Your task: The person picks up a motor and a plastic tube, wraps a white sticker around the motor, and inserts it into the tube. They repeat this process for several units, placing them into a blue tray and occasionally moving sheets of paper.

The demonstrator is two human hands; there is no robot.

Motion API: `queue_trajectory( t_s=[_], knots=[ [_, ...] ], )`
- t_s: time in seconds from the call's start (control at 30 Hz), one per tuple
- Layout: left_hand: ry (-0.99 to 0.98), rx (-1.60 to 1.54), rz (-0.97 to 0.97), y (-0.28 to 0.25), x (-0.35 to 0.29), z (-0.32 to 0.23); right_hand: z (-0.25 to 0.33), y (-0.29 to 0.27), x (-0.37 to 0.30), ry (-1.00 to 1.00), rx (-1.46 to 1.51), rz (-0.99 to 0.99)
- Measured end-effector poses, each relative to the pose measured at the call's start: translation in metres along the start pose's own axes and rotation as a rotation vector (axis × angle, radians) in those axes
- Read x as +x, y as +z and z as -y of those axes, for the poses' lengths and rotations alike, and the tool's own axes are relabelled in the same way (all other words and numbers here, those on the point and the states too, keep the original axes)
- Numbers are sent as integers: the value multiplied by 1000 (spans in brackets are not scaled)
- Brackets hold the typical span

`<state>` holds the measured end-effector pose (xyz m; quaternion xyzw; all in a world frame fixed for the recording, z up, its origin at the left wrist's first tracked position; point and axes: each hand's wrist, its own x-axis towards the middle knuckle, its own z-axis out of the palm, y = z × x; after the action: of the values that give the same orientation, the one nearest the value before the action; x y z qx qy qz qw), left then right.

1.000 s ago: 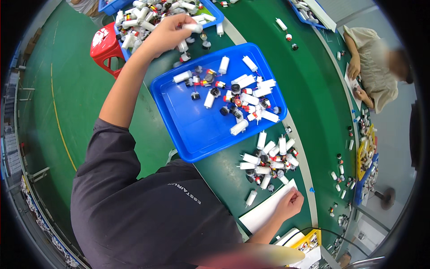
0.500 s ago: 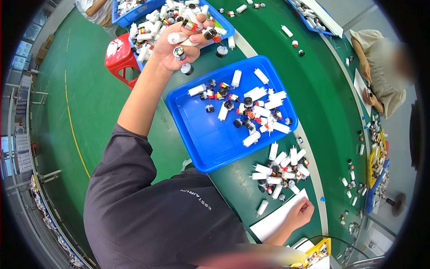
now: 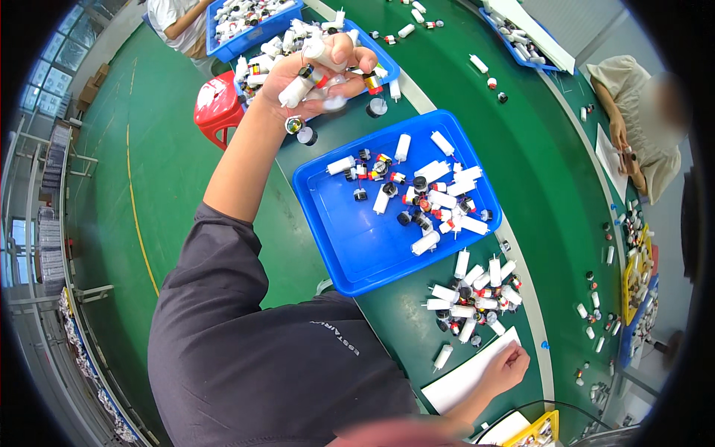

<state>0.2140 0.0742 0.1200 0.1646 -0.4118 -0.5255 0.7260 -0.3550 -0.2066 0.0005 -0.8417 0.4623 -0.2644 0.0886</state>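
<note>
My left hand (image 3: 320, 78) is raised over the far end of the table, fingers curled around several white cylinders with black, red and yellow ends. Small round caps dangle beneath it. Below the hand, a blue tray (image 3: 328, 257) holds scattered white cylinders of the same sort (image 3: 443, 200), mostly on its right side. My right hand (image 3: 509, 369) lies closed on a sheet of white paper (image 3: 447, 391) at the near right; whether it holds anything is hidden. Beside that paper is a loose heap of cylinders (image 3: 477, 292).
Another blue bin (image 3: 387, 63) full of cylinders stands behind the left hand, near a red stool (image 3: 216, 104). A yellow crate (image 3: 547, 428) is close to my right arm. Across a green surface, a co-worker (image 3: 633, 141) handles a small part; another person (image 3: 179, 26) is at the far left.
The whole view has shifted slightly, so the trays and table appear a little lower and further right. The cylinders in my left hand have turned within its fingers. My right hand stays on the paper.
</note>
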Motion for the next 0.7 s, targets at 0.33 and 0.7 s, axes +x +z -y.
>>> queue_trajectory(
  t_s=[0.33,0.7],
  knots=[
    [-5,-124,39,5,22,0,-3,-4,0,-14,-20,9],
    [19,-227,82,8,32,2,-2,-5,2,22,4,32]
  ],
)
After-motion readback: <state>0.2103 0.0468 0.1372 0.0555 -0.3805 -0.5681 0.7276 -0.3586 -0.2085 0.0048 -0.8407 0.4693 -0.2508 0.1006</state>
